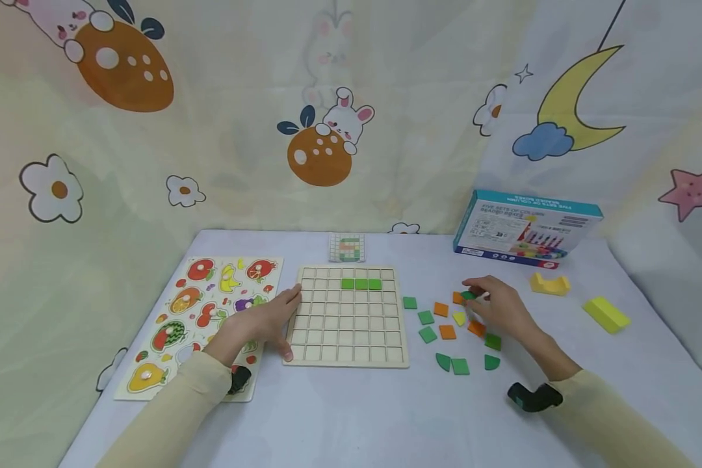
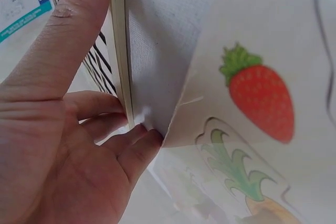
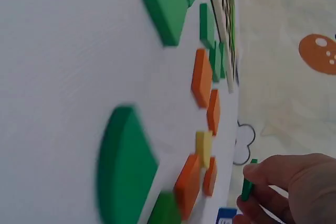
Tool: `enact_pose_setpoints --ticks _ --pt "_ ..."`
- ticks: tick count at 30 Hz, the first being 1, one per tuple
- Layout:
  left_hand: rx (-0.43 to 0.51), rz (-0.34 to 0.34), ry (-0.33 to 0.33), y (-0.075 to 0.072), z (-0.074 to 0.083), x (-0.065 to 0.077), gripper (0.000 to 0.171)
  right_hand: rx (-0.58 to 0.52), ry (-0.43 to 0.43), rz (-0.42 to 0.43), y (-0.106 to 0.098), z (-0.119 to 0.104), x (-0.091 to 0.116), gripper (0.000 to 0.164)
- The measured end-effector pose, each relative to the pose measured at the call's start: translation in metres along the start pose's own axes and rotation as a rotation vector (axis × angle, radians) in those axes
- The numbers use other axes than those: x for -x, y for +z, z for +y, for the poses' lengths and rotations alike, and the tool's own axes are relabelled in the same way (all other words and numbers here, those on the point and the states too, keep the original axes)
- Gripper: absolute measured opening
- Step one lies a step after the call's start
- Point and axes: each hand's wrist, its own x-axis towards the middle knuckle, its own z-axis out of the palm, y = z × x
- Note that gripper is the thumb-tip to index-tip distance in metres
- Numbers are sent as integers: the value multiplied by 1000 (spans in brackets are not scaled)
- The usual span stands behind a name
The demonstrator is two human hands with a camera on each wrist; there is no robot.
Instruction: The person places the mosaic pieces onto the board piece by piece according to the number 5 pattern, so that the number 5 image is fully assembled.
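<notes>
My left hand (image 1: 263,325) rests at the left edge of a wooden grid board (image 1: 345,331), thumb near its lower corner and fingers farther up. In the left wrist view, the thumb and fingertips touch the edge of the board (image 2: 121,51). Three green squares (image 1: 361,284) sit in a row in the board's upper cells. My right hand (image 1: 503,309) pinches a small green piece (image 3: 248,186) between thumb and fingers, just above the loose pieces. Around it lie orange squares (image 1: 447,332), a small yellow piece (image 1: 459,318), green squares (image 1: 427,335) and green rounded pieces (image 1: 442,361).
A fruit puzzle board (image 1: 152,364) lies on the left, partly under my left arm. Behind the grid stands a small pattern card (image 1: 347,247). At the back right is a box (image 1: 503,227), with a yellow curved block (image 1: 550,285) and a yellow rectangular block (image 1: 606,315) nearby.
</notes>
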Motion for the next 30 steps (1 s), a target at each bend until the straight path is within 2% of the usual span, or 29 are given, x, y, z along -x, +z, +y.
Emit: enact_pose_setpoints --ticks 3,7,11,14,20,24,30 --pt "6 -2 -7 0 -2 1 124 -37 -98 0 15 -30 -17 42" --pt "0 -4 -12 1 -3 1 123 -41 -233 -29 39 -84 -43 43" --pt "1 -3 -16 2 -2 1 124 -16 -357 -104 62 -131 -68 41" --pt "14 -2 -10 3 -1 0 124 -8 -401 -175 76 -154 -82 39" --pt "-2 0 -28 3 1 -3 124 10 -415 -228 97 -177 -102 36" --pt "1 -2 -18 3 0 -3 124 -3 -379 -247 107 -180 -110 38" --pt "10 3 -22 2 -2 -3 124 -15 -383 -241 119 -180 -116 36"
